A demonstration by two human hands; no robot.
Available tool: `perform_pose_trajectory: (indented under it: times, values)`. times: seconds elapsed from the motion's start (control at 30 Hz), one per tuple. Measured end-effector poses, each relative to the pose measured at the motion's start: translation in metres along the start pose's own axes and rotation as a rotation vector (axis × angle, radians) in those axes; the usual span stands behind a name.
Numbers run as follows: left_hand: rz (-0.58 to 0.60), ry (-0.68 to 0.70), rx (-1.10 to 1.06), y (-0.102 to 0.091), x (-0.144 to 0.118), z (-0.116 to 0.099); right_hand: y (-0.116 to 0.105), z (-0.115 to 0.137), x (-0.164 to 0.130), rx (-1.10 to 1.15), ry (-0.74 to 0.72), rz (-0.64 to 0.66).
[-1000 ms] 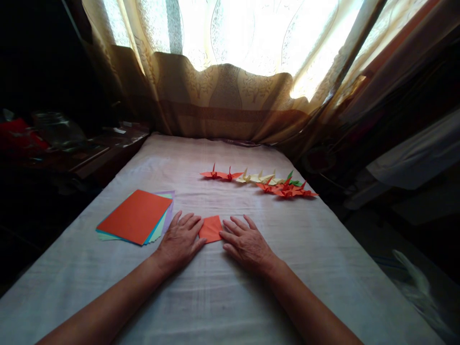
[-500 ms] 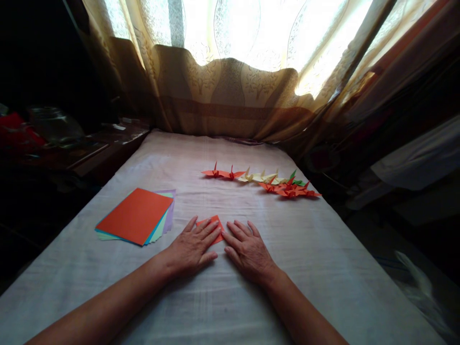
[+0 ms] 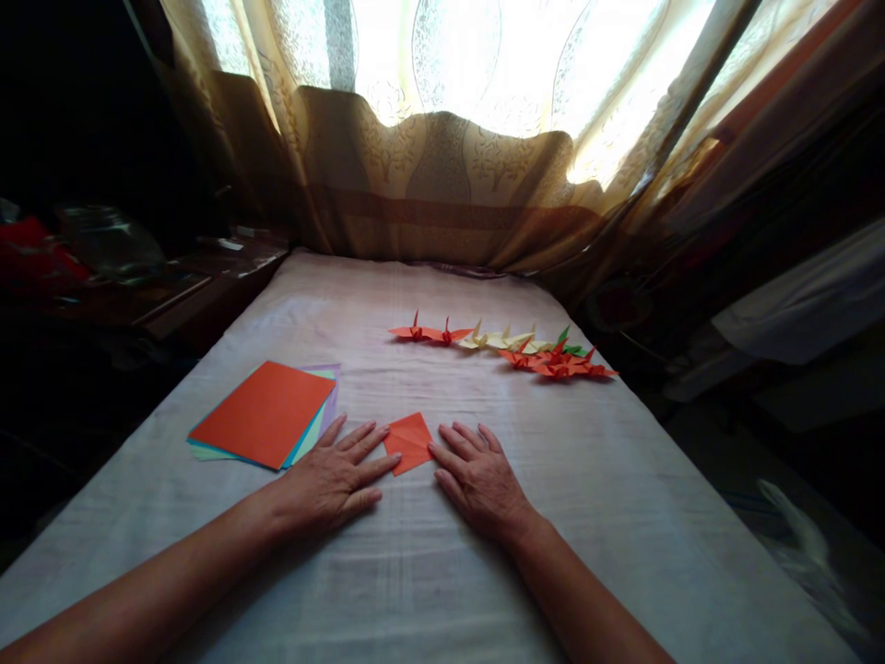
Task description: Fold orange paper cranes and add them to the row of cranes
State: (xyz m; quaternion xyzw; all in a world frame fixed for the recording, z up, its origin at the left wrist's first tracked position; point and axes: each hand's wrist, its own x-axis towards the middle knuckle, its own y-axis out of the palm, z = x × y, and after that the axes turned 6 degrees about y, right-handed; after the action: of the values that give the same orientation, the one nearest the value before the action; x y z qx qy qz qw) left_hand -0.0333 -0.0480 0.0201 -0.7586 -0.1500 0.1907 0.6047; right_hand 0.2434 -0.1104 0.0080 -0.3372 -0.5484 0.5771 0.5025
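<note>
Paper square (image 3: 411,441) between both flattened hands (image 3: 330,481) (image 3: 482,481)

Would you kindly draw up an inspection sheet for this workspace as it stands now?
Surface: pale cloth, lightly wrinkled.
Job's things: small orange paper square, creased, lying between the hands; paper stack with an orange sheet on top, to its left; folded paper birds in red-orange, cream and green, farther back to the right.
Clutter: red item and clear container at far left, dim.
Hands: left hand flat, fingertips at the square's left side; right hand flat, fingertip at its right corner.
Cables: thin pale line at right; cannot tell whether cord.
Surroundings: backlit curtain behind.
</note>
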Motion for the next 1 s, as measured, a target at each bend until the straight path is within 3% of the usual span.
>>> perform_pose_trajectory:
  times: [0.1, 0.23, 0.4, 0.6, 0.87, 1.0]
  values:
    - [-0.065, -0.002, 0.033, 0.004, 0.001, -0.001, -0.001, 0.001, 0.002, -0.006, -0.002, -0.009]
    - [-0.242, -0.036, 0.083, 0.006, 0.008, -0.01, -0.003, 0.0, 0.009, -0.031, 0.003, -0.024]
    - [-0.366, -0.087, 0.101, -0.001, 0.024, -0.019, -0.005, 0.003, 0.018, -0.02, -0.022, -0.125]
    - [-0.401, -0.072, 0.159, -0.008, 0.041, -0.015, -0.006, 0.014, 0.016, 0.128, -0.115, -0.153]
    - [-0.259, 0.171, -0.074, -0.018, 0.039, 0.021, 0.006, 0.021, 0.018, 0.244, -0.132, -0.148]
    - [-0.269, 0.156, -0.07, -0.017, 0.04, 0.026, 0.012, 0.018, 0.02, 0.286, -0.135, -0.192]
